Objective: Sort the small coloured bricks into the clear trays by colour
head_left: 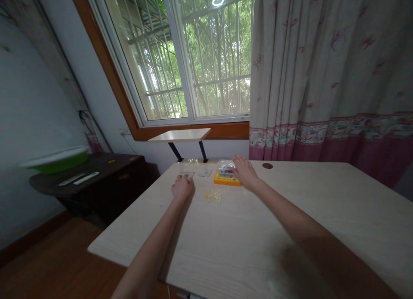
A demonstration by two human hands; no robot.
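My left hand (182,187) rests at the near edge of a flat clear container (187,174), its fingers a little apart. A second small clear container (204,173) lies to the right of it. On the right, my right hand (244,171) touches the side of a clear box (226,164) with dark items in it, which sits on a yellow-orange box (227,180); whether the fingers grip it is hard to tell. Small yellow and whitish pieces (213,195) are scattered on the table between my hands.
The pale wooden table (290,230) has a small raised shelf (180,135) on black legs at its back and a round dark hole cover (267,165). At left, a dark table (106,165) holds a green basin (60,161). Behind are a window and curtains.
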